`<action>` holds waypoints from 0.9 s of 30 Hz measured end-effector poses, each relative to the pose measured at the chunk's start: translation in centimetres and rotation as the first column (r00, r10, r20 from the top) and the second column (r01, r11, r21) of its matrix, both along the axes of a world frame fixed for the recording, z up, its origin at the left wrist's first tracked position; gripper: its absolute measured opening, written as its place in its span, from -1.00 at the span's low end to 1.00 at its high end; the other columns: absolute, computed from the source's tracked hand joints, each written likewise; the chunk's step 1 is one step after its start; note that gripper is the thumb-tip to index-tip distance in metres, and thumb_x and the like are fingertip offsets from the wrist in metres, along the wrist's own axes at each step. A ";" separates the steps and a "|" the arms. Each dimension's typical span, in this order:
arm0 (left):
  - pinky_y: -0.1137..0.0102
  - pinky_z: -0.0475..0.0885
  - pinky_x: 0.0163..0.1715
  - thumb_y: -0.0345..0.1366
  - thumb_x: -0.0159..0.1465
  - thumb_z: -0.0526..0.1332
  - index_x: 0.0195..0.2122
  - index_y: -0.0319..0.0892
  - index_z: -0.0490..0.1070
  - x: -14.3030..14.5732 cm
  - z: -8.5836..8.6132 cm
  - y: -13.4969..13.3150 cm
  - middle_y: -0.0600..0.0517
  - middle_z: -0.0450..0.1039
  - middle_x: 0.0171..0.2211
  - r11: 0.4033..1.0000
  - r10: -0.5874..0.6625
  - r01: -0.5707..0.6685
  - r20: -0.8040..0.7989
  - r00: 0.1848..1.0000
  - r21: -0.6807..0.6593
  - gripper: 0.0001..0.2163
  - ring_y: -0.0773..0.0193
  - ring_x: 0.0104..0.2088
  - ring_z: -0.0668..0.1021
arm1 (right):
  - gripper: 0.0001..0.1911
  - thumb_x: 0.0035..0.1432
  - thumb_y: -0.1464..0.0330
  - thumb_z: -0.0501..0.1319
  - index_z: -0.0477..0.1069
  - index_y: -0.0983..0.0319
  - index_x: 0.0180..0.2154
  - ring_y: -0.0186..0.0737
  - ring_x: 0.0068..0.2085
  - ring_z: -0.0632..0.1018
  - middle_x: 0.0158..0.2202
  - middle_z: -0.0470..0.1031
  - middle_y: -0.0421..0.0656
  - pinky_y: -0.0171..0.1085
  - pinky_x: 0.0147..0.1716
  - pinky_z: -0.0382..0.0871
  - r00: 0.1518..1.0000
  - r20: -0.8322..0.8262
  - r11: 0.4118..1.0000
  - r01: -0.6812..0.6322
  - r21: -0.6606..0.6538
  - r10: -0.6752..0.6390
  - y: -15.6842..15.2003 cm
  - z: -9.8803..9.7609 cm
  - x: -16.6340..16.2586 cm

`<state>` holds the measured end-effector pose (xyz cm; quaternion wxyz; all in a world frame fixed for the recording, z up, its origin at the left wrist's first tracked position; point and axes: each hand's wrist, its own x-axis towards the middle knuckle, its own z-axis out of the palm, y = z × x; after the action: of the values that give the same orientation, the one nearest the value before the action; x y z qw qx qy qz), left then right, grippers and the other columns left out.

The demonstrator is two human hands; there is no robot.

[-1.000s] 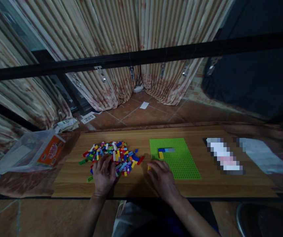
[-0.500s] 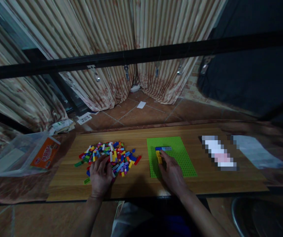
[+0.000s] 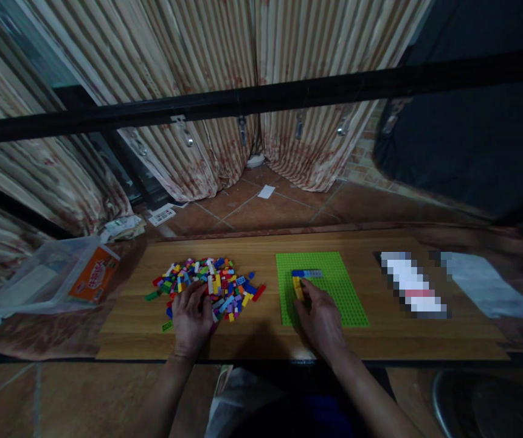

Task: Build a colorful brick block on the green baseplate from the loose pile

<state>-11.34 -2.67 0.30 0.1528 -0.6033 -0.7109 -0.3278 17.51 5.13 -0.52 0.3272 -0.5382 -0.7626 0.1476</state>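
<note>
Yellow bricks [image 3: 297, 286] pressed on a green baseplate [image 3: 337, 304] by the right hand [image 3: 320, 319].

The yellow bricks are set near the left edge of the baseplate, just below a blue brick [image 3: 298, 274] and a grey brick [image 3: 315, 274] laid in a row. They are touched by the right hand's extended fingertips; whether one is pinched cannot be told. The left hand [image 3: 191, 316] is laid flat, fingers spread, on the near edge of the loose brick pile [image 3: 211, 281]. Everything is carried by the wooden worktop [image 3: 252, 334], with a clear plastic box [image 3: 51, 280] at its left end.
</note>
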 end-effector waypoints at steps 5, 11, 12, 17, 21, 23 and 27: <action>0.14 0.34 -0.06 -0.25 0.25 0.18 -0.22 -0.10 0.49 0.5 0.4 -0.7 -0.08 0.46 -0.05 0.997 -0.037 0.036 -0.007 0.999 -0.061 -0.85 0.05 -0.04 0.47 | -0.63 0.23 0.33 0.07 0.39 0.30 0.03 -0.03 -0.17 0.54 -0.18 0.56 0.03 -0.03 -0.12 0.43 0.999 -0.039 0.999 0.004 0.033 -0.002 -0.5 0.6 -0.6; 0.12 0.35 -0.10 -0.23 0.19 0.24 -0.32 -0.07 0.55 1.0 1.2 -1.0 -0.05 0.44 -0.04 0.986 -0.067 0.061 -0.032 0.997 -0.154 -0.89 0.00 -0.08 0.45 | -0.68 0.23 0.40 0.07 0.42 0.28 -0.01 -0.09 -0.11 0.55 -0.13 0.56 0.00 -0.10 -0.06 0.43 0.979 -0.082 0.983 -0.186 0.003 0.186 -1.9 1.1 -3.9; 0.11 0.35 -0.10 -0.24 0.19 0.24 -0.33 -0.08 0.55 1.1 1.3 -1.0 -0.06 0.43 -0.04 0.985 -0.068 0.062 -0.032 0.997 -0.163 -0.89 0.00 -0.08 0.44 | -0.67 0.22 0.42 0.06 0.41 0.27 0.00 -0.09 -0.10 0.54 -0.11 0.56 0.00 -0.10 -0.05 0.43 0.974 -0.077 0.977 -0.213 -0.011 0.211 -2.0 1.0 -4.6; 0.11 0.36 -0.07 -0.26 0.23 0.21 -0.31 -0.11 0.53 0.9 1.3 -0.8 -0.06 0.44 -0.03 0.984 -0.073 0.067 -0.028 0.997 -0.162 -0.88 0.02 -0.07 0.45 | -0.62 0.18 0.47 0.09 0.39 0.27 0.04 -0.03 0.01 0.50 -0.01 0.51 0.02 -0.06 0.01 0.39 0.962 -0.014 0.960 -0.274 -0.062 0.273 -2.1 0.4 -6.6; 0.10 0.37 -0.05 -0.28 0.27 0.17 -0.27 -0.13 0.48 0.8 2.1 -0.7 -0.08 0.46 -0.07 0.995 -0.077 0.079 0.038 0.996 -0.057 -0.89 0.05 -0.08 0.48 | -0.64 0.18 0.44 0.11 0.39 0.23 0.03 -0.04 0.01 0.50 0.01 0.51 0.00 -0.05 0.02 0.38 0.960 -0.042 0.959 -0.278 -0.059 0.275 -2.2 0.5 -6.2; 0.14 0.38 -0.03 -0.29 0.29 0.15 -0.23 -0.15 0.44 1.2 3.0 -0.6 -0.09 0.46 -0.08 0.995 -0.102 0.103 0.131 0.986 0.004 -0.89 0.08 -0.05 0.49 | -0.66 0.21 0.43 0.09 0.41 0.20 0.01 -0.06 -0.02 0.51 -0.03 0.53 -0.03 -0.06 0.00 0.40 0.960 -0.086 0.961 -0.270 -0.050 0.265 -2.4 0.9 -5.7; 0.34 0.47 -0.19 -0.30 0.34 0.08 -0.13 -0.14 0.39 4.1 4.5 -0.1 -0.02 0.51 -0.22 0.978 -0.157 0.196 0.378 0.912 -0.066 -0.85 0.22 -0.21 0.57 | -0.72 0.24 0.39 0.09 0.45 0.18 -0.05 -0.11 -0.09 0.56 -0.10 0.56 -0.06 -0.13 -0.08 0.45 0.949 -0.210 0.967 -0.251 -0.054 0.234 -2.8 1.8 -4.7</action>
<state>-7.24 -2.82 4.80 -0.0457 -0.5993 -0.6851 -0.4115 12.85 2.37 1.31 0.3607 -0.4352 -0.7792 0.2708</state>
